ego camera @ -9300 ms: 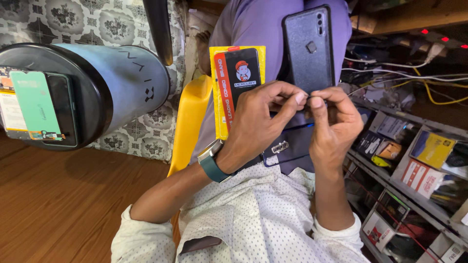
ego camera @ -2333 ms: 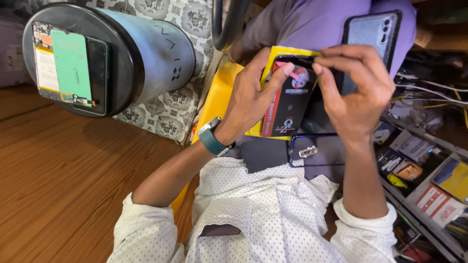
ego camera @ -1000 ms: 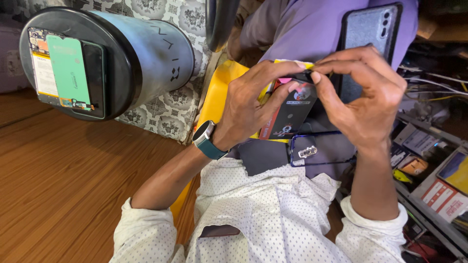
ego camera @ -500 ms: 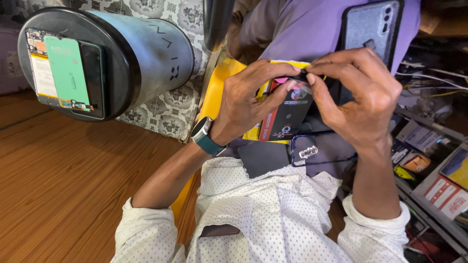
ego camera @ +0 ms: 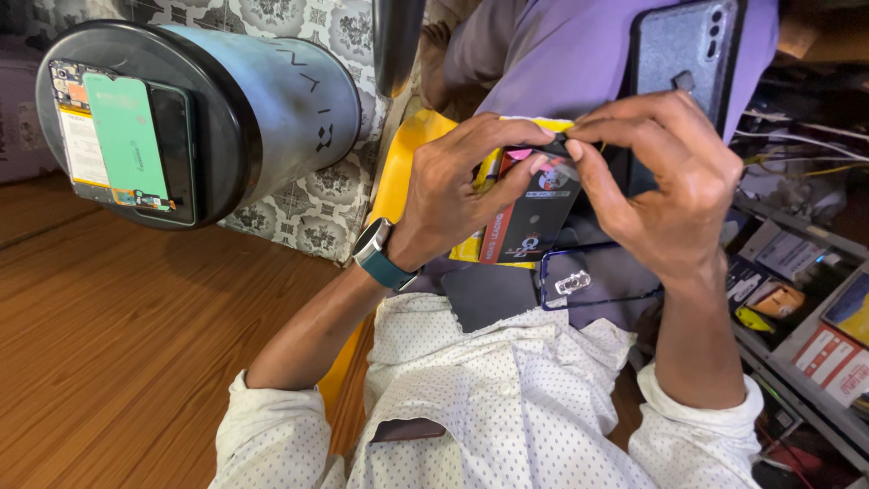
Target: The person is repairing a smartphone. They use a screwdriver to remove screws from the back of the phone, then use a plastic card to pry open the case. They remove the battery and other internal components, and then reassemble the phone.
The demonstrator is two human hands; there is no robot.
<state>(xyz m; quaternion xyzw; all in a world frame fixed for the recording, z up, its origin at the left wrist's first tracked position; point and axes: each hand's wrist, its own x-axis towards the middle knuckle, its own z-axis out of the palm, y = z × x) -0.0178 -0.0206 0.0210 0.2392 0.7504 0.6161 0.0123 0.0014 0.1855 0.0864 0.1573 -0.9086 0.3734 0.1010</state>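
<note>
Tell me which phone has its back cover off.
The phone on the round drum top, its green insides showing; the grey phone above the hands is closed.

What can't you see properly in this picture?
- Head view: the top of the black and red packet is hidden by the fingertips of the left hand and right hand.
- The dark phone is cut off by the top edge.
- The boxes on the shelf are too small to tell apart.
</note>
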